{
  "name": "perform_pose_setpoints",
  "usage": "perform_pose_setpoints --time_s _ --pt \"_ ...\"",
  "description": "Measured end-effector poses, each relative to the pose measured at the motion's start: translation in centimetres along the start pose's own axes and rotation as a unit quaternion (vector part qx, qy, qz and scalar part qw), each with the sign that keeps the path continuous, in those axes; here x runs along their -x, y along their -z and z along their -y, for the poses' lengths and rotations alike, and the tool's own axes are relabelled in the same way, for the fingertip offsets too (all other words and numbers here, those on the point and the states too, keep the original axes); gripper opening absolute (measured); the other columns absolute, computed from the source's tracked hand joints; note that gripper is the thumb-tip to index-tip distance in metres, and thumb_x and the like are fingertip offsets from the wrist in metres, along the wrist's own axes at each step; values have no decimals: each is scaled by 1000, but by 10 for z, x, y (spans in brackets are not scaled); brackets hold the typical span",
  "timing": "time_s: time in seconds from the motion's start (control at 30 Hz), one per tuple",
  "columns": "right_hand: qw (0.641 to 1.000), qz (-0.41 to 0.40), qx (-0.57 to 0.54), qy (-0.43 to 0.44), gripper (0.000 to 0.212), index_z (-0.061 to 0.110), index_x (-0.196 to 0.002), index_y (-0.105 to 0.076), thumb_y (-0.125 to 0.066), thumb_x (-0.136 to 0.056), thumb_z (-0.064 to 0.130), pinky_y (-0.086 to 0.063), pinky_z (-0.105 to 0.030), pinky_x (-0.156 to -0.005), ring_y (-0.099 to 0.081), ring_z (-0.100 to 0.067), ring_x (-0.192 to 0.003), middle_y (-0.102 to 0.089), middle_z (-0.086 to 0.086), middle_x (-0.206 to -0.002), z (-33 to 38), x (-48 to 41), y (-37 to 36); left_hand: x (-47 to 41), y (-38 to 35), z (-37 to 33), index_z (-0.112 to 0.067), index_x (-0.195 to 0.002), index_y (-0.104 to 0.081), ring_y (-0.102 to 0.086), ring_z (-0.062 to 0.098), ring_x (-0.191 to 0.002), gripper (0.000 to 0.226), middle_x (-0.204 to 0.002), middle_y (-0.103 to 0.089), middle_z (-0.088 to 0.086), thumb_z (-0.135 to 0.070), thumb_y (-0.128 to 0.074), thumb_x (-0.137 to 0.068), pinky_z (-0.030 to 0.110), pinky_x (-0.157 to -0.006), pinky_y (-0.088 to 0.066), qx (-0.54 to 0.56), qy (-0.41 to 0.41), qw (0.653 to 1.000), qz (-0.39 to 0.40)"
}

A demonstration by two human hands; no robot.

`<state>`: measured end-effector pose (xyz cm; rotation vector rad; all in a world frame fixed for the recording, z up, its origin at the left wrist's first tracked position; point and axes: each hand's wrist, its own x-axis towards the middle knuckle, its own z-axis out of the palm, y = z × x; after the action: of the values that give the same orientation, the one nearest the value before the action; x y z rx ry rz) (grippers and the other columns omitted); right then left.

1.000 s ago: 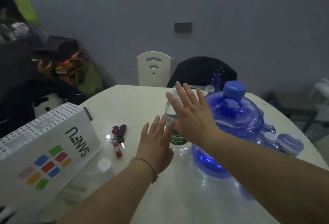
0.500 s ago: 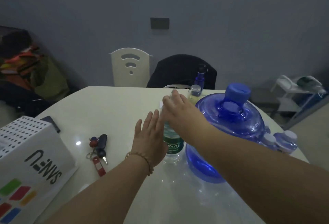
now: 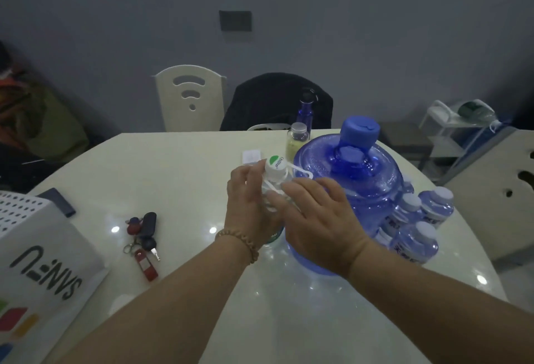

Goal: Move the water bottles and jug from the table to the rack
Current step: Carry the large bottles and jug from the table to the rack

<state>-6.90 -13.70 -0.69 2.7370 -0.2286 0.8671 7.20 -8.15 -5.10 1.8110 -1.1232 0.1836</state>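
a red-tagged bunch of keys [image 3: 143, 239] lies on the glossy white worktop [image 3: 173, 167]. the left hand [image 3: 248, 207] curls round a clear plastic water bottle with white cap [image 3: 276, 165] standing there. the right hand [image 3: 318, 219] lays straight fingers on its other side, just beside the big blue plastic jug [image 3: 355, 178].

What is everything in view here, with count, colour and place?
table: one, cream, under everything.
clear bottle: one, white cap, between the hands.
jug: one, blue, right of the clear bottle.
small bottles: at least three, blue-tinted, right of the jug.
jar: one, grey lid, behind the jug.
dark bottle: one, blue, behind the jar.
keys: one bunch, red tag, left of the hands.
box: one, white, table's left edge.
white chair: one, beyond the table.
draped chair: one, dark cloth, beside it.
rack: one, white, far right.
left hand: one, curled round the clear bottle's left side.
right hand: one, fingers straight, on its right side.
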Motion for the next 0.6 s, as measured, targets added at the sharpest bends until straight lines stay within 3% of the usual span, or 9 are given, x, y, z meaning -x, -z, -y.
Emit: perform_pose_setpoints --time_s 0.07,0.1,0.2,0.23,0.3,0.37,0.43,0.6 --pt "998 -44 -30 -34 46 16 -123 -53 -61 -80 26 -36 -49 -100 -48 -30 -116 -57 -12 -124 10 -1 16 15 1 -4 -32 -122 -42 -43 14 -106 65 -118 -34 -5 -63 -56 -67 32 -88 -50 19 3 999 30" --pt "997 -23 -40 -55 51 18 -127 -50 -62 -80 35 -32 -52 -104 -43 -32 -124 -52 -12 -132 15 -4 24 21 2 -6 -34 -121 -43 -43 11 -107 64 -120 -39 -2 -70 -53 -69 30 -87 -50 19 -17 999 43" --pt "984 130 -23 -119 69 24 -141 -34 -58 -82 51 -21 -55 -109 -27 -37 -137 -30 -12 -151 29 -11 41 38 10 -23 -42 -119 -42 -50 6 -109 48 -119 -52 -5 -60 -58 -78 20 -91 -44 81 -52 994 58" --pt "975 187 -2 -123 72 22 -143 -27 -60 -85 47 -22 -55 -109 -26 -39 -137 -26 -14 -152 34 -8 42 44 11 -24 -36 -122 -45 -50 4 -109 49 -118 -54 -6 -52 -63 -79 17 -93 -41 54 -65 995 60" --pt "960 256 25 -112 79 12 -144 -23 -69 -82 28 -32 -57 -103 -36 -45 -131 -29 -23 -149 46 9 41 60 8 -21 -22 -129 -47 -46 7 -116 60 -124 -54 -1 -41 -72 -78 23 -101 -40 -26 -83 993 79" --pt "962 250 3 -111 76 4 -142 -29 -71 -79 15 -46 -56 -92 -49 -46 -118 -40 -28 -140 56 34 44 78 5 -19 -13 -132 -46 -45 12 -120 61 -128 -52 2 -41 -66 -82 32 -106 -38 -31 -106 990 84" --pt "968 227 -21 -105 64 0 -141 -31 -58 -84 10 -50 -51 -89 -53 -42 -115 -45 -27 -136 61 61 47 96 1 -19 -7 -130 -46 -45 17 -121 54 -128 -51 6 -40 -57 -88 34 -109 -34 -10 -174 983 63" --pt "970 226 10 -89 53 -3 -141 -29 -41 -94 19 -43 -52 -95 -49 -42 -121 -44 -28 -137 66 139 41 132 -16 -15 -1 -126 -53 -48 28 -122 71 -128 -55 12 -23 -82 -66 46 -106 -35 -55 -288 943 156"
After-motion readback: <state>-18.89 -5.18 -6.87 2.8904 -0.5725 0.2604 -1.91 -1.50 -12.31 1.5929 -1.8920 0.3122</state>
